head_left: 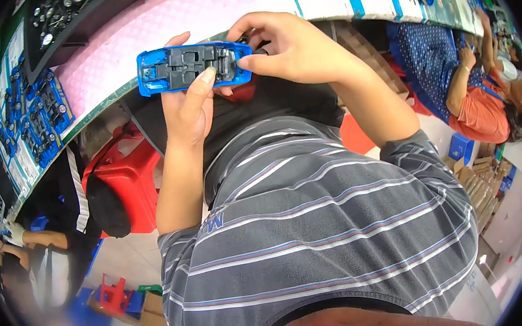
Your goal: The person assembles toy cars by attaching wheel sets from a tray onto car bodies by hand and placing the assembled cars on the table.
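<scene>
A blue toy car body [148,72] with a black interior piece [187,67] set inside it is held up at the table's near edge, its open side toward me. My left hand [190,110] grips it from below, thumb pressed on the black piece and fingers behind the body. At the car's right end, my right hand [279,48] is closed around the blue rim, thumb on the near side and fingers curled behind. Something small and dark shows beside the right fingers; I cannot make out what it is.
Pink bubble-patterned sheeting [140,28] covers the table beyond the car. At the upper left stands a black tray [72,21] of small shiny parts. Several blue car bodies [46,115] lie at the left. A red stool [128,179] stands at left; co-workers sit on both sides.
</scene>
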Demonstrator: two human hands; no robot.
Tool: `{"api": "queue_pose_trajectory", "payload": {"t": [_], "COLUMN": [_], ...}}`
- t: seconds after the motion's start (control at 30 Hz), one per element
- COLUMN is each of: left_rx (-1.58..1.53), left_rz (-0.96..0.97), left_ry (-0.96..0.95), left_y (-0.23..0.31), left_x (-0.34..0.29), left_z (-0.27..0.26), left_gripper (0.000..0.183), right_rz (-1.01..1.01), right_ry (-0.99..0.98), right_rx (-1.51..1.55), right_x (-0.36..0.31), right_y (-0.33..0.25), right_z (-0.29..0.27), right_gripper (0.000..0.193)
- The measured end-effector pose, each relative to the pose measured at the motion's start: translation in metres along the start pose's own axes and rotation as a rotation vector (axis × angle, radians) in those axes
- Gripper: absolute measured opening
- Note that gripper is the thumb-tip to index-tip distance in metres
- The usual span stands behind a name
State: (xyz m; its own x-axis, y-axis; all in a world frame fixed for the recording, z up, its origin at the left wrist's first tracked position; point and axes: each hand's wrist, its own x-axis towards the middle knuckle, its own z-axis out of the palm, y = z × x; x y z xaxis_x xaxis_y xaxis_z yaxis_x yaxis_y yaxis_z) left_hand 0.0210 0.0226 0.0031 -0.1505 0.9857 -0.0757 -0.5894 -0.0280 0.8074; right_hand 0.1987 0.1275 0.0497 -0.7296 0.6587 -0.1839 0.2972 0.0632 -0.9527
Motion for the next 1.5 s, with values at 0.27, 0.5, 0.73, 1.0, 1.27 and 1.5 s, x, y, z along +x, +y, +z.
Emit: {"api": "queue_pose_trajectory", "payload": {"t": [0.27, 0.5, 0.73, 1.0, 1.27, 1.5], "left_rx": [0.073, 0.077, 0.082, 0.016, 0.106, 0.129], "left_rz": [-0.004, 0.006, -0.013, -0.032, -0.042, -0.021], "left_ry": [0.090, 0.157, 0.149, 0.157, 0.204, 0.157], "left_y": [0.001, 0.010, 0.008, 0.004, 0.005, 0.009], "left_x": [-0.009, -0.014, -0.017, -0.014, -0.015, -0.018], "left_z": [0.007, 0.002, -0.001, 0.010, 0.012, 0.009], "left_gripper": [0.058, 0.042, 0.039, 0.041, 0.034, 0.029], "right_rz": [0.062, 0.068, 0.111, 0.120, 0.136, 0.070], "right_ry": [-0.074, -0.100, -0.166, -0.099, -0.105, -0.129], "right_rx": [0.065, 0.169, 0.469, 0.243, 0.223, 0.477], "right_x": [0.005, 0.009, 0.007, 0.003, -0.001, 0.000], "right_y": [-0.002, 0.002, 0.004, 0.002, 0.007, 0.006], "right_z": [0.009, 0.018, 0.015, 0.014, 0.016, 0.017], "right_gripper": [0.021, 0.019, 0.023, 0.023, 0.022, 0.019]}}
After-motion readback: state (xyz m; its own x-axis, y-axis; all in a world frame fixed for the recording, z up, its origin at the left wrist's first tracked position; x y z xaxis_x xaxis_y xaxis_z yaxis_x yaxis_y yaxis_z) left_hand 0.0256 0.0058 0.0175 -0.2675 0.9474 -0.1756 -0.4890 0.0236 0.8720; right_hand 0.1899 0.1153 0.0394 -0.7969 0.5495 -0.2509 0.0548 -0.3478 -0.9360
